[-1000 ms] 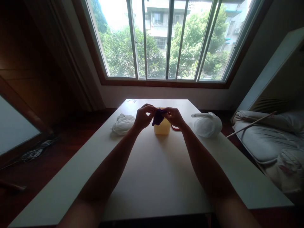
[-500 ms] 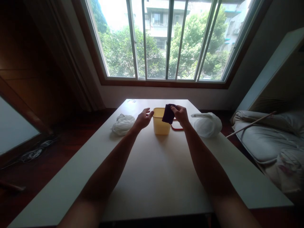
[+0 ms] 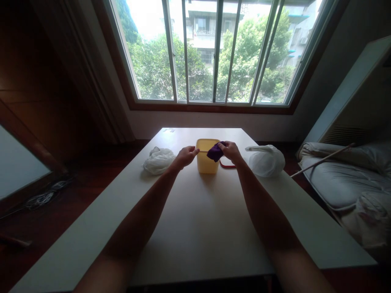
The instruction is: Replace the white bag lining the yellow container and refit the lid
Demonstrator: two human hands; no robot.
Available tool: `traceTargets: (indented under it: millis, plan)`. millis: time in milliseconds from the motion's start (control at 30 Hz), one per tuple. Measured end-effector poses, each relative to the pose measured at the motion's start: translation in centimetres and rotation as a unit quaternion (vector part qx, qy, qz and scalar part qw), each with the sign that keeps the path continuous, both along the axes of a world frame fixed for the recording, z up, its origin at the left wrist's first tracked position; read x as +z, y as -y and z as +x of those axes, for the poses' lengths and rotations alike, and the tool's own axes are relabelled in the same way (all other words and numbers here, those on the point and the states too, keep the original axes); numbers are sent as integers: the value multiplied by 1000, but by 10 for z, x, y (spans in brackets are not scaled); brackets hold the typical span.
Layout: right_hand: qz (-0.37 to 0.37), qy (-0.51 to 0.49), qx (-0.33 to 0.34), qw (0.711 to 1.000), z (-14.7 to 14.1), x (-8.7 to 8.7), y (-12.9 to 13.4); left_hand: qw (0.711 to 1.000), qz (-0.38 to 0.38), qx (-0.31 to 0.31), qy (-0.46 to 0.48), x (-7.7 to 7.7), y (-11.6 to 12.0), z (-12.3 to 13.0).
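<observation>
A yellow plastic container (image 3: 207,167) stands upright on the white table, its open top facing up. At its left rim is my left hand (image 3: 185,157), closed with the thumb and fingers on the edge. My right hand (image 3: 231,151) pinches a dark purple cloth (image 3: 215,152), bunched against the right front part of the rim. The cloth and hand hide part of that rim. Behind my right hand lies a red-edged lid or frame (image 3: 227,165), partly covered from view.
A crumpled white plastic bag (image 3: 159,160) lies left of the container, and another white bag (image 3: 266,161) with something round inside sits to the right. The white table (image 3: 201,228) reaches toward the window. Folded bedding (image 3: 357,175) with a stick (image 3: 324,160) is beyond its right edge.
My left hand has come down onto the container's left rim and closed. My right hand has lowered slightly, and the cloth went from hanging flat to bunched at the rim.
</observation>
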State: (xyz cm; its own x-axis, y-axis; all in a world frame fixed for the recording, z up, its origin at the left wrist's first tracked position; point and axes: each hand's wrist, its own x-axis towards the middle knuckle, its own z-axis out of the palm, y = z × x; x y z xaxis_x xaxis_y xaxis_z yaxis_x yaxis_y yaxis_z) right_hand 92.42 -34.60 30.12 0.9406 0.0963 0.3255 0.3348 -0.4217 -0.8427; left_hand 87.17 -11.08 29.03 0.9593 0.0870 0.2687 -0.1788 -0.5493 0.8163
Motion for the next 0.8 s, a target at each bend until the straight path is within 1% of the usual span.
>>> traceTargets:
  millis: [100, 233, 400, 533, 700, 800]
  plan:
    - [-15, 9, -3, 1000, 1, -1, 0, 1000, -10, -9, 13, -2, 1, 1]
    - [-39, 28, -14, 999, 5, -4, 0, 1000, -20, -21, 9, -9, -1, 6]
    - [-35, 38, -5, 999, 5, -5, -3, 996, -82, -27, -34, -17, 0, 10]
    - [-25, 41, 12, 999, -1, -1, -6, 990, -124, -40, -62, -13, 5, 6]
    - [-29, 56, 16, 998, -5, 1, -7, 985, -150, -43, -76, -7, 10, -3]
    - [-48, 73, 6, 996, -4, 0, -6, 979, -175, -85, -64, -8, 10, -6]
